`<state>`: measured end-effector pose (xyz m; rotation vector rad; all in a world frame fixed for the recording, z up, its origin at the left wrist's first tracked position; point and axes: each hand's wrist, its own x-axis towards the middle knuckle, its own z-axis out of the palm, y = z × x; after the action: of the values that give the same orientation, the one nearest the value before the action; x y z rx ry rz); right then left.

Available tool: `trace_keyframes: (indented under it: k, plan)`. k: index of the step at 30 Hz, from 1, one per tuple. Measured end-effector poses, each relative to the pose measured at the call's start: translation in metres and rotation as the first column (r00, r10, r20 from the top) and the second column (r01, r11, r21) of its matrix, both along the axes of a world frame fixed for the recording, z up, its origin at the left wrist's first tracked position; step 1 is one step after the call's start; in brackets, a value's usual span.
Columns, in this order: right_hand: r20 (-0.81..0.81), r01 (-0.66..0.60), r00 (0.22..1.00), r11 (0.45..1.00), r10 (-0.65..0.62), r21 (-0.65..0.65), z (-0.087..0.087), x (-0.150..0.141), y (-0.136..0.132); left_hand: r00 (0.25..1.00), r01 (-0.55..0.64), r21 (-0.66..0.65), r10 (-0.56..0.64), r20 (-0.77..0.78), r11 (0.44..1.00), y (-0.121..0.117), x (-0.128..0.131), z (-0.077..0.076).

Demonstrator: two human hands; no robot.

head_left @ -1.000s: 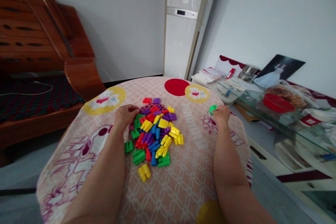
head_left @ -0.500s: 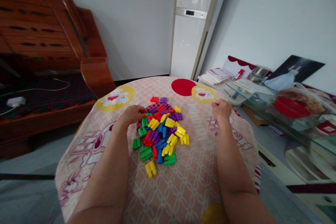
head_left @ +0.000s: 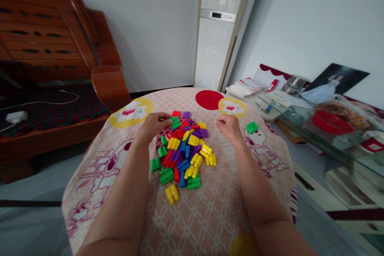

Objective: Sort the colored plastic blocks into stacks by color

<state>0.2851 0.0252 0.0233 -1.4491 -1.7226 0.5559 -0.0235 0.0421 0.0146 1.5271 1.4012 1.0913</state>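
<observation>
A pile of plastic building blocks in yellow, red, blue, purple and green (head_left: 183,152) lies on the patterned tablecloth (head_left: 186,224). My left hand (head_left: 153,127) is at the pile's far left edge, thumb and fingers closed on a green block (head_left: 175,123). To the right of the pile, above the cloth, hovers my right hand (head_left: 229,129). Its fingers are curled together, pointing left, and no block shows in them. Beyond that hand a separate green block (head_left: 252,127) rests by a printed figure at the table's right side.
A glass-topped cabinet (head_left: 300,126) with papers, a red bowl (head_left: 333,123) and a photo (head_left: 336,82) stands close on the right. A wooden bench (head_left: 106,88) is at the left. Behind the table stands a tall white unit (head_left: 214,48).
My right hand has moved left toward the pile, and a green block now shows on the cloth where it was. My left hand has lifted a green block at the pile's edge.
</observation>
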Motion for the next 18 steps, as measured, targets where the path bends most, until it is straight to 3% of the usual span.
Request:
trace_keyframes:
  k: [6,12,15,17,18]
  plan:
    - [-0.281,-0.29,0.928,0.949,0.247,-0.126,0.002,-0.035,-0.015,0.967,0.178,0.062,-0.186,0.173,0.982,-0.012,0.05,0.013]
    - [-0.403,-0.338,0.879,0.93,0.256,-0.145,0.005,-0.032,-0.012,0.946,0.239,0.091,-0.253,0.204,0.967,-0.019,0.08,0.009]
    - [-0.315,-0.182,0.94,0.974,0.132,-0.136,0.009,-0.002,-0.006,0.964,0.2,0.098,-0.214,0.159,0.975,-0.018,0.076,0.011]
    - [-0.137,0.062,0.988,0.994,-0.075,-0.092,0.011,0.03,-0.002,0.985,0.134,0.09,-0.143,0.102,0.987,-0.016,0.067,0.014]
    - [0.003,0.203,0.979,0.978,-0.203,-0.037,0.011,0.049,0.0,0.992,0.098,0.078,-0.103,0.066,0.992,-0.015,0.06,0.014]
